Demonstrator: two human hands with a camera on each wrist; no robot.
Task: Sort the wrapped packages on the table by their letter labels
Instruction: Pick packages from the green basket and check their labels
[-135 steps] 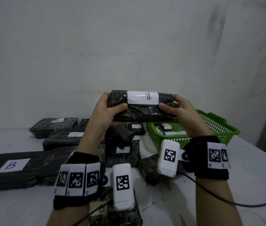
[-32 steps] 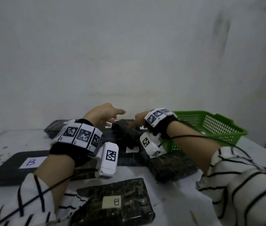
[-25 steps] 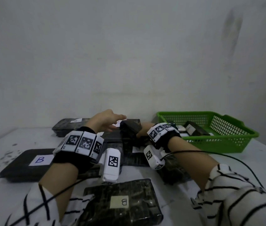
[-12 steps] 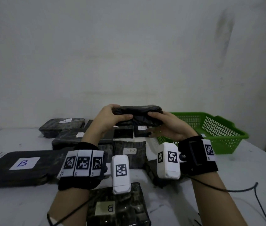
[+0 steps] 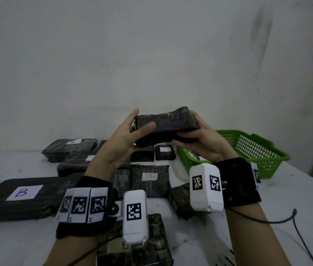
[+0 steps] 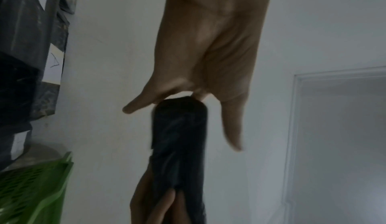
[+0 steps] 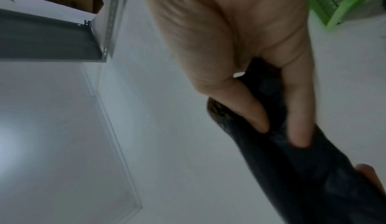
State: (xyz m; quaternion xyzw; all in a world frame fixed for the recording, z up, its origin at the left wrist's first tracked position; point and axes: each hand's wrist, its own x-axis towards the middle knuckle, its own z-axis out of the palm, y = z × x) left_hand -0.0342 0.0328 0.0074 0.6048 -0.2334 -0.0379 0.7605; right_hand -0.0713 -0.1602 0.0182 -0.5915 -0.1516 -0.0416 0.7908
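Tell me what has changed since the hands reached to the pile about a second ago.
Both hands, left hand and right hand, picked a dark package from the pile and raised it; no label shows yet. The B package and green basket stayed put.

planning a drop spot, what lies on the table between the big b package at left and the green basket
Head view: between the big B package and green basket lie dark wrapped packages, including a smaller B-labelled package.

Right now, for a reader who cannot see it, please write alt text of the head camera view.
Two hands, left hand and right hand, hold a dark wrapped package by its ends above a white table; no label shows on it. Below lie more dark packages, a large one labelled B at left, and a green basket at right.
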